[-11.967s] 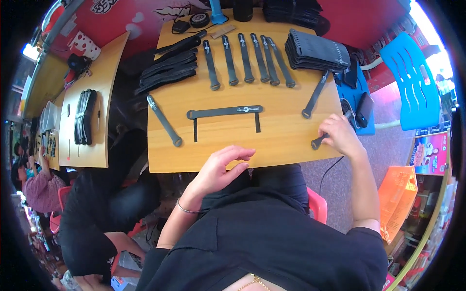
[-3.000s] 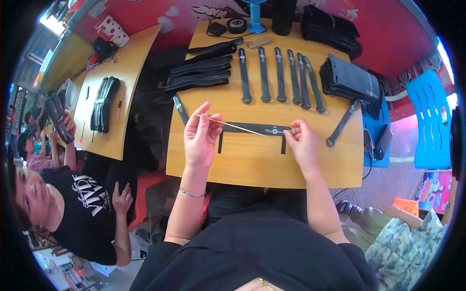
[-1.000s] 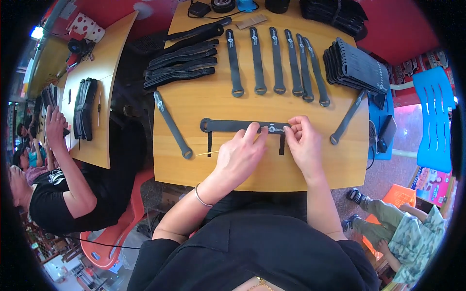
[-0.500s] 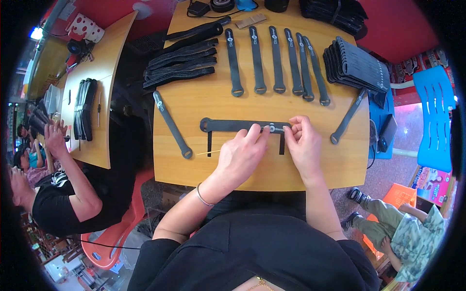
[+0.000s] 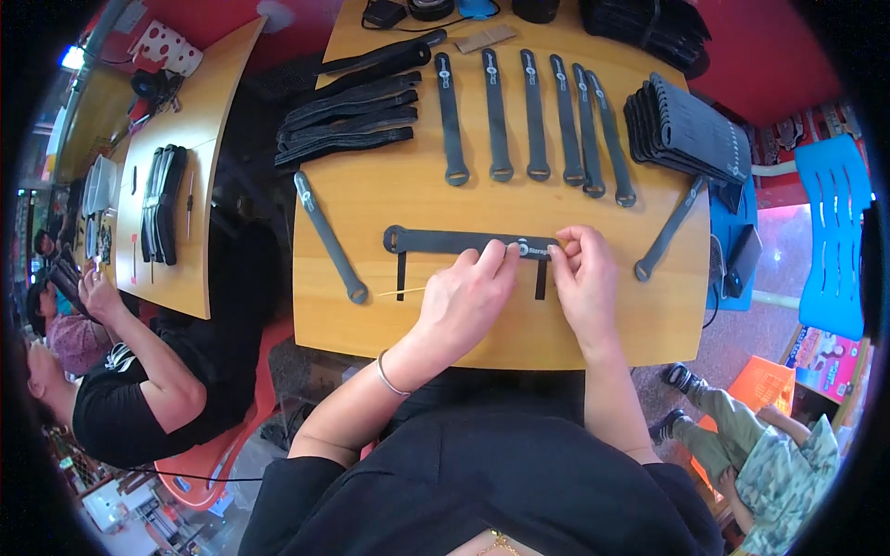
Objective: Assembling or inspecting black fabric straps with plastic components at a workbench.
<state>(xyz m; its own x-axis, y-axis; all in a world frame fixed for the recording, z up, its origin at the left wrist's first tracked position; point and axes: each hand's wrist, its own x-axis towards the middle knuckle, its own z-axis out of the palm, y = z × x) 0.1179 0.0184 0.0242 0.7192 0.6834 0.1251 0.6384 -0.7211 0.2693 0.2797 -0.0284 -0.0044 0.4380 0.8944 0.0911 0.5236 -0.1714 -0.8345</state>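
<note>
A long dark grey strap (image 5: 450,242) with a slotted round left end and white print near its right end lies crosswise on the table before me. My left hand (image 5: 466,295) is closed, its fingertips on the strap near the print. A thin yellow stick (image 5: 402,291) sticks out to the left from under that hand. With thumb and fingers, my right hand (image 5: 586,278) pinches the strap's right end. Two short black strips, a left one (image 5: 400,278) and a right one (image 5: 540,281), stick out below the strap. The undersides of my fingertips are hidden.
Several similar straps (image 5: 498,120) lie in a row beyond, with single ones left (image 5: 326,236) and right (image 5: 669,227). Black strap bundles (image 5: 348,120) and a grey strap stack (image 5: 686,130) stand farther back. A co-worker (image 5: 139,398) sits left; another person (image 5: 751,454) is at right.
My hands keep almost the same hold on the strap, and the view has shifted slightly. The co-worker at left has lowered a raised hand.
</note>
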